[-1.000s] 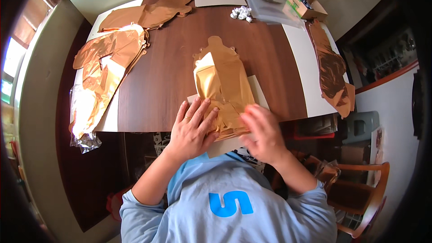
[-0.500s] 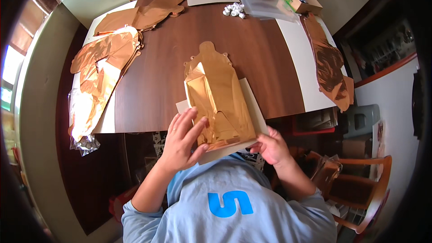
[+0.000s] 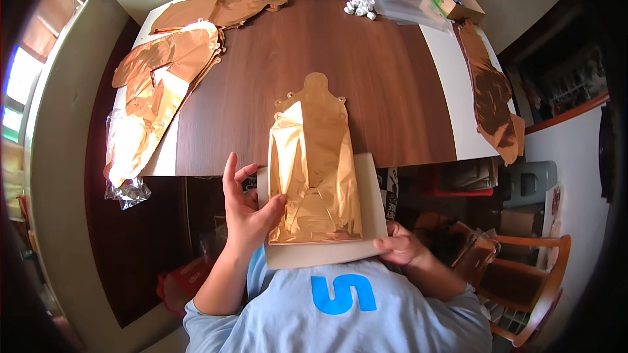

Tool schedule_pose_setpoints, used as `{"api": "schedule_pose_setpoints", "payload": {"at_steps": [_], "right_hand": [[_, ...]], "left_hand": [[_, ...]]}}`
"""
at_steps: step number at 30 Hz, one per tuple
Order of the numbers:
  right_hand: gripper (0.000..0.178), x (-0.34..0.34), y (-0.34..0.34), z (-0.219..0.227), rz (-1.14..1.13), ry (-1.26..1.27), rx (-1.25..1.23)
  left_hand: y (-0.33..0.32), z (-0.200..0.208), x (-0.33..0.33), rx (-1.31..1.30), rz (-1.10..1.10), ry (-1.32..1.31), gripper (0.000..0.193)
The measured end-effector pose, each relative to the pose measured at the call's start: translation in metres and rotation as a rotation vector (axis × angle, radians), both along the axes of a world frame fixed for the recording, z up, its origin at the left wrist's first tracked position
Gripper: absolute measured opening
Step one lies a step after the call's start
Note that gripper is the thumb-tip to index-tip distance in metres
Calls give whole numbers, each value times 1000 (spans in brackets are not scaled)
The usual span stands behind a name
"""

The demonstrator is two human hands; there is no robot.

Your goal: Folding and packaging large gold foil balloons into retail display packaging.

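Observation:
A flat gold foil balloon [image 3: 315,176], folded to a long shape with a rounded tab and small eyelets at its far end, lies on a pale rectangular board [image 3: 373,212]. The board is over the table's near edge, close to my body, and the balloon's far end reaches onto the table. My left hand [image 3: 249,212] is at the left side, its thumb touching the foil's edge and its other fingers stretched out and apart. At the board's lower right corner, my right hand [image 3: 400,244] grips it, thumb on top and the fingers mostly hidden beneath.
More copper-gold foil pieces [image 3: 154,85] lie along the brown table's [image 3: 235,91] left side, and another foil piece [image 3: 487,85] at the right. Small white rolls [image 3: 360,7], clear plastic sheets [image 3: 399,0] and an open carton [image 3: 454,1] stand at the back. A wooden chair [image 3: 523,274] is right.
The board and balloon have come nearer my body and turned straighter. My left hand has slid off the foil's top to its left edge, fingers spreading. My right hand has moved down with the corner.

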State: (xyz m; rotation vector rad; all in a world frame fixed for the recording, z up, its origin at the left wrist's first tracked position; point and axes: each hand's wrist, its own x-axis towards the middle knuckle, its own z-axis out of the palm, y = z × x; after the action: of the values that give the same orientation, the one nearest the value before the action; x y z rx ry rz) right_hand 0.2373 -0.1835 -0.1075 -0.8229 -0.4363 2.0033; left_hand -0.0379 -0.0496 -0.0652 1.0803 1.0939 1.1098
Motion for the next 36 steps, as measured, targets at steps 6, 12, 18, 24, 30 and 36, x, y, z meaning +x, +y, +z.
{"api": "schedule_pose_setpoints", "payload": {"at_steps": [6,12,18,24,30,36], "right_hand": [[67,15,70,18,-118,-91,170],[54,31,94,50,240,-360,101],[47,10,101,57,-70,-338,227],[25,7,92,48,-183,-446,193],[10,25,97,46,-153,-493,186],[17,21,99,45,-174,-538,256]], "left_hand": [[-4,-17,-1,162,-159,25,106],[5,5,-8,11,-277,-78,110],[13,9,-1,-75,-472,-31,104],[17,-4,3,-190,-399,-203,60],[20,4,13,-27,-465,-96,70],[19,9,9,38,-488,-117,76]]}}
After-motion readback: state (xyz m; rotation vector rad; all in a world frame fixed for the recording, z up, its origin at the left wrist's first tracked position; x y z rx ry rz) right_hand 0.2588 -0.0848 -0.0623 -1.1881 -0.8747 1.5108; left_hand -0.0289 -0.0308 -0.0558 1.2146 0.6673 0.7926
